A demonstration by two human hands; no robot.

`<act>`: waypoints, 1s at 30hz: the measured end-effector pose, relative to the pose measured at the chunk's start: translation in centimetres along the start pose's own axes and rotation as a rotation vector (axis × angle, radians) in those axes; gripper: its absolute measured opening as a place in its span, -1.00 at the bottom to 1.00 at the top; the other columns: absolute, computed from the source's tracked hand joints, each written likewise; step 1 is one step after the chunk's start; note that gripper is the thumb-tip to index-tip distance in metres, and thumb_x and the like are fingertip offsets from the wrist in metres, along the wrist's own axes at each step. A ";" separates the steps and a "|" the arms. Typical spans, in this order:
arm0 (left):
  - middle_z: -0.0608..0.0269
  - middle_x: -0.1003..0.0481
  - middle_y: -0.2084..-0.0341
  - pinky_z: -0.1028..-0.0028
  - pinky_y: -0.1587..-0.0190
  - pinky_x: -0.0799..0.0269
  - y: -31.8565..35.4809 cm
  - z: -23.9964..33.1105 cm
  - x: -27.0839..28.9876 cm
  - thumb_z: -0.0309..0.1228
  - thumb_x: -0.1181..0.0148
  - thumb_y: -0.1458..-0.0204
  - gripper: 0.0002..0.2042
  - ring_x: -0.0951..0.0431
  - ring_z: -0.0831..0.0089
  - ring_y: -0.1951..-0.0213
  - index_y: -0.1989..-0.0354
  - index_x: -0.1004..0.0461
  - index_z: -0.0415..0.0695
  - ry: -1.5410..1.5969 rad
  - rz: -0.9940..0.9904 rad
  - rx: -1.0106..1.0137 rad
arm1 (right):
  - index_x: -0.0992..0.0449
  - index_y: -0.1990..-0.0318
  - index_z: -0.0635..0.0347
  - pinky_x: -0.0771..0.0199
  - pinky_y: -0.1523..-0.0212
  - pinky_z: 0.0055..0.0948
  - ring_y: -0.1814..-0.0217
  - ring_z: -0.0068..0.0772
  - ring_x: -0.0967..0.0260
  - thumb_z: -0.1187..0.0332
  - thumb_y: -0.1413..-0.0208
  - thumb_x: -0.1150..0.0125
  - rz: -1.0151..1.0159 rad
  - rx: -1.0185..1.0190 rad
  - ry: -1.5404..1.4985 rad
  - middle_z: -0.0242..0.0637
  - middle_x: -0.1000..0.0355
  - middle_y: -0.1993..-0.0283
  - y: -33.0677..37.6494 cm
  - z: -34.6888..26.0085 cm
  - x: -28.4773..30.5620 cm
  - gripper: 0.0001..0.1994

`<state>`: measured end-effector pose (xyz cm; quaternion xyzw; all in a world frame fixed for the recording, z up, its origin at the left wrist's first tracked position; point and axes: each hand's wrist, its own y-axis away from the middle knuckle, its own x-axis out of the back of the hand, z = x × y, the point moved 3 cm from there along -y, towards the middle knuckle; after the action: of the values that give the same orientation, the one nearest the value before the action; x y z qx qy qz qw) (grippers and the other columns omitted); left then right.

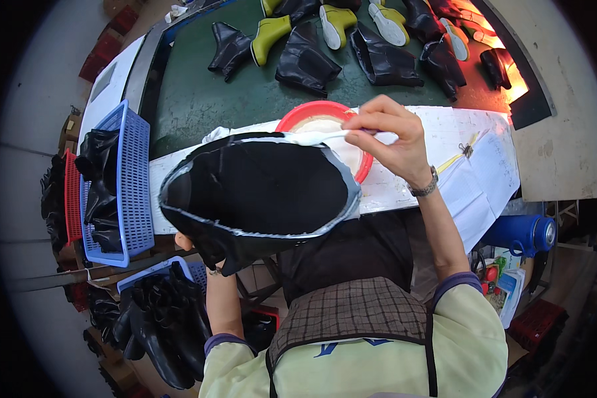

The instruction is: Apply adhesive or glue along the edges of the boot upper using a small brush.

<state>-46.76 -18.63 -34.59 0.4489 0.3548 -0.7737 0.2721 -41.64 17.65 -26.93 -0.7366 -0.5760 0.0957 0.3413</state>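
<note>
A black boot upper (259,186) is held with its bottom facing up, a whitish wet band running around the bottom's edge. My left hand (183,243) is wrapped round it from beneath; only a bit of finger shows, the rest hidden by the boot. My right hand (390,136) pinches the handle of a small white brush (308,138). The brush's head touches the far right part of the boot's edge. Just beyond it stands a red bowl (363,166) with whitish paste inside, partly covered by the boot and my right hand.
Black boots (306,60) and yellow-green boots (270,38) lie on a green surface (199,106) ahead, with an orange glow at far right. Blue baskets (134,199) of black boots stand left. Clipped papers (477,182) and a blue flask (521,233) are at right.
</note>
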 end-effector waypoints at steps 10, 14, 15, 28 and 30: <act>-0.03 -0.36 -0.30 0.09 -0.40 -0.17 0.4 -0.5 -1.6 -0.24 -0.37 0.20 -0.16 -0.41 0.04 -0.26 -0.38 -0.28 -0.18 0.040 -0.071 0.123 | -0.71 0.21 0.23 -0.42 0.36 -0.61 0.31 -0.60 -0.45 0.50 -0.05 -0.44 -0.004 -0.059 0.019 -0.33 -0.52 0.28 0.7 -0.3 0.7 -0.86; -0.05 -0.33 -0.32 0.10 -0.41 -0.14 -1.0 -1.9 -2.0 -0.28 -0.37 0.22 -0.13 -0.39 0.03 -0.28 -0.40 -0.25 -0.20 0.053 -0.097 0.170 | -0.71 0.22 0.22 -0.42 0.37 -0.60 0.32 -0.59 -0.45 0.49 -0.05 -0.46 -0.102 0.035 0.005 -0.34 -0.52 0.28 -1.4 -0.9 0.1 -0.87; -0.06 -0.32 -0.33 0.10 -0.42 -0.13 -0.9 -2.4 -2.2 -0.29 -0.37 0.23 -0.12 -0.38 0.02 -0.29 -0.40 -0.24 -0.21 0.054 -0.100 0.179 | -0.71 0.22 0.23 -0.40 0.31 -0.56 0.28 -0.53 -0.44 0.48 -0.06 -0.44 -0.125 0.015 -0.016 -0.32 -0.52 0.28 -1.8 -1.3 0.1 -0.87; -0.15 -0.27 -0.35 0.09 -0.40 -0.16 -2.7 -5.2 -1.6 -0.27 -0.36 0.22 -0.08 -0.37 -0.03 -0.29 -0.44 -0.17 -0.24 0.049 -0.153 0.163 | -0.73 0.27 0.07 -0.14 0.16 -0.48 0.30 -0.52 -0.37 0.31 0.03 -0.51 -0.272 0.305 0.186 -0.47 -0.50 0.30 -6.0 -3.2 -1.7 -0.83; -0.17 -0.28 -0.34 0.07 -0.37 -0.20 -2.7 -4.1 -0.7 -0.22 -0.36 0.19 -0.09 -0.40 -0.04 -0.26 -0.44 -0.17 -0.23 0.035 -0.164 0.106 | -0.73 0.26 0.10 -0.22 0.16 -0.47 0.28 -0.50 -0.39 0.36 0.03 -0.51 -0.286 0.278 0.147 -0.44 -0.50 0.29 -5.9 -2.7 -1.5 -0.83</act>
<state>-46.39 -13.65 -34.56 0.4455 0.3535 -0.8032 0.1776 -45.28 15.83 -21.65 -0.5980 -0.6296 0.0707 0.4909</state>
